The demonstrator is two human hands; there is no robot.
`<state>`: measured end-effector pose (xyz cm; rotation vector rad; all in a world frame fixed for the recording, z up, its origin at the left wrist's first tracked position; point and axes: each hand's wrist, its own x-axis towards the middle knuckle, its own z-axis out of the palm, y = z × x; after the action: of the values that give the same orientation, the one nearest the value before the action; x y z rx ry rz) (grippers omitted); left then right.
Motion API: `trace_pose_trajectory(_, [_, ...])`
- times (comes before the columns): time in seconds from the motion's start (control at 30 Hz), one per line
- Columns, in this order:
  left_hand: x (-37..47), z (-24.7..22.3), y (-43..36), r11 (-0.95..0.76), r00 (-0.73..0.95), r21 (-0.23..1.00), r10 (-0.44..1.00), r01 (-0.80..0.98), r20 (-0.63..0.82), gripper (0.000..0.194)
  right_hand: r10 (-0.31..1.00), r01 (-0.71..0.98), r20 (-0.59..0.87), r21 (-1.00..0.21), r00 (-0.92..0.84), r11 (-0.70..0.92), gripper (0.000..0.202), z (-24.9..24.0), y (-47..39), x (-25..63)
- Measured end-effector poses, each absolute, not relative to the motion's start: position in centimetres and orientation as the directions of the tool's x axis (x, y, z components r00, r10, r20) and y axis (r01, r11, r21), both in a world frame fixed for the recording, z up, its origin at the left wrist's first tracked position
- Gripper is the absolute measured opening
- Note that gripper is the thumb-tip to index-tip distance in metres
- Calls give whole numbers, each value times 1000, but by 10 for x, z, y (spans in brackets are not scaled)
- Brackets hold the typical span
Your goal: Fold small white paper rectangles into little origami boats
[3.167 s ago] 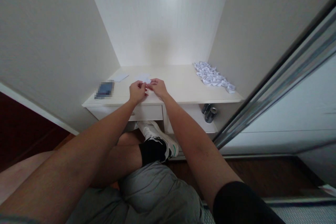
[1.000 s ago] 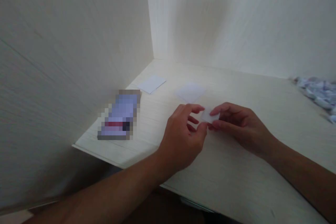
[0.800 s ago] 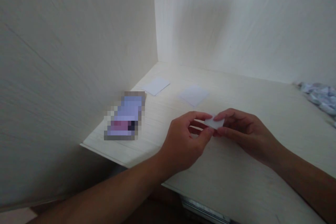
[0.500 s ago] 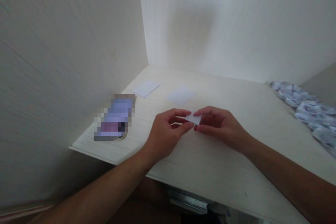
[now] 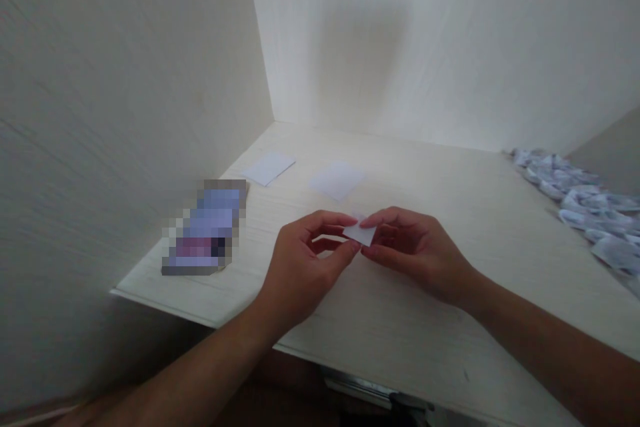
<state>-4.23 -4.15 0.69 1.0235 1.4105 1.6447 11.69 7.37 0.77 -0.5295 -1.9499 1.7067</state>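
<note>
A small white piece of paper [image 5: 361, 234] is held between my two hands, above the pale tabletop [image 5: 390, 327]. My left hand [image 5: 307, 267] pinches its left side, with thumb below and forefinger at the upper edge. My right hand [image 5: 417, 247] grips the right side, its forefinger lying on the paper's upper part. The fingertips of both hands nearly meet. Just beyond them a white paper sheet [image 5: 338, 180] lies flat. Whether the held paper is folded, I cannot tell.
At the left lies a phone [image 5: 205, 227], its screen blurred out. Behind it, near the corner, is a small stack of white paper [image 5: 270, 168]. Many crumpled or folded white paper pieces [image 5: 580, 203] line the right side. Walls rise at the left and back.
My view has shifted slightly, so the phone and sheets sit a little further left. Both hands still hold the paper, and more of its face shows between the fingers.
</note>
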Motion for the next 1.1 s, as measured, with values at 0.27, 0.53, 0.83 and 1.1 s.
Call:
trace_pose_trajectory(0.27, [-41, 7, -45, -244, -408, 969, 890, -43, 206, 18, 614, -33, 204, -960, -763, 278, 17, 16, 70, 116])
trace_pose_trajectory(0.53, [-39, 6, -44, -249, -438, 964, 880, -93, 185, 13, 625, -46, 249, -945, -739, 323, 16, 17, 70, 116])
trace_pose_trajectory(0.83, [-46, 3, -44, -329, -435, 942, 840, 68, 325, 12, 606, -59, 388, -870, -694, 489, 18, 16, 73, 116])
trace_pose_trajectory(1.1, [-52, 5, -48, -413, -366, 839, 764, 356, 531, 14, 557, -66, 494, -784, -668, 617, 22, 21, 65, 116])
